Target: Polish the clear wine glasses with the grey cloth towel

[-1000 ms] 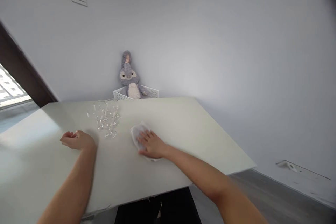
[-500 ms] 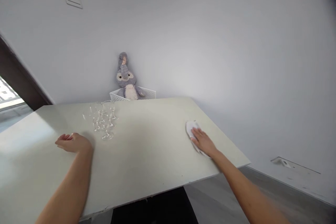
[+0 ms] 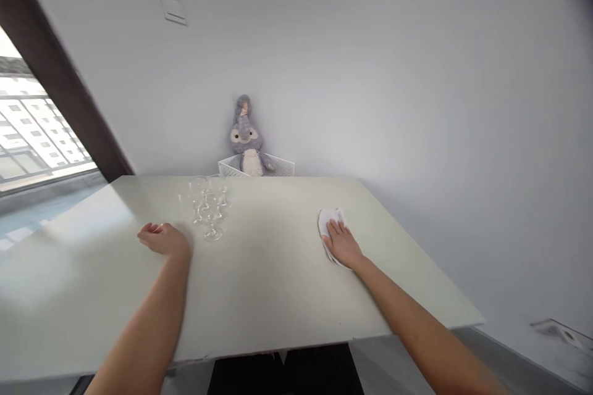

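Note:
My right hand (image 3: 343, 245) lies flat, palm down, on a folded white cloth (image 3: 328, 220) on the right part of the pale table (image 3: 269, 284). Its fingers are stretched out over the cloth, and part of the cloth is hidden under the palm. On the left side, my left hand (image 3: 162, 238) rests on its edge on the tabletop, fingers loosely curled and holding nothing I can see. Just beyond and to the right of it stands a cluster of several clear stemmed glasses (image 3: 213, 233), apart from the hand.
A grey plush toy (image 3: 251, 162) sits in a white perforated basket (image 3: 282, 166) behind the table's far edge, against the wall. A dark frame (image 3: 76, 92) borders a window at the left. Below the near edge is something black (image 3: 287, 376).
My right hand has slid the cloth leftward across the tabletop. The view has turned left, showing more of the window. My left hand and the glasses stay about where they were on the table.

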Tool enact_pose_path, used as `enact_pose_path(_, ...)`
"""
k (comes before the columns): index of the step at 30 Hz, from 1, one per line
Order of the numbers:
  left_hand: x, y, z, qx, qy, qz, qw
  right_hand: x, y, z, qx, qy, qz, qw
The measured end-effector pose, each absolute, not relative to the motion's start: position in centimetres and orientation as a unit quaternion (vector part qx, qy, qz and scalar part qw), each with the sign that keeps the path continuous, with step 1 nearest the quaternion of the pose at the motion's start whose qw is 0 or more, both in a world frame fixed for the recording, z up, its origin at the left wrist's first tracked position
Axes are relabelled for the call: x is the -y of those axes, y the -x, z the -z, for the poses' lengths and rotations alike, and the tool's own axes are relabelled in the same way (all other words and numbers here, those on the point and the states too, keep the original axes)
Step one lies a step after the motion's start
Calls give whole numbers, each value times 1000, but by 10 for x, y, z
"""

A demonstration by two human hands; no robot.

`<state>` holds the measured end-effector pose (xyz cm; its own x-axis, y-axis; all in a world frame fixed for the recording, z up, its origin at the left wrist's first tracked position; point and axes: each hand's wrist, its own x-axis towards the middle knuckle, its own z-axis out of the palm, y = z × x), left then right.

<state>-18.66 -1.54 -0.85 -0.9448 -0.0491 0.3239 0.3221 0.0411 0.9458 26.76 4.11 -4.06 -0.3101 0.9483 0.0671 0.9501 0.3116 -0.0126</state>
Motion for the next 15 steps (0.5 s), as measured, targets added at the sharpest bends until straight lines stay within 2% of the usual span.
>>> enact_pose_path(5, 39, 157, -37, 672, 131, 707, 174, -42, -191, 36, 864, 500, -26, 46)
enact_pose_path(6, 45, 149, -46, 642, 138, 743, 129, -41, -178, 35, 872, 486, -31, 52)
enact_pose_path(8, 56, 134, -58, 572, 87, 813, -64, -39, -156, 33, 883, 462, -37, 70)
enact_pose_path(9, 60, 128, -59, 564, 72, 814, -119, -38, -147, 33, 888, 451, -39, 80)
enact_pose_path(13, 70, 112, -41, 534, 33, 753, -384, -33, -129, 32, 902, 413, -38, 119)
enact_pose_path(15, 70, 110, -31, 514, 27, 713, -476, -32, -127, 33, 905, 404, -41, 128)
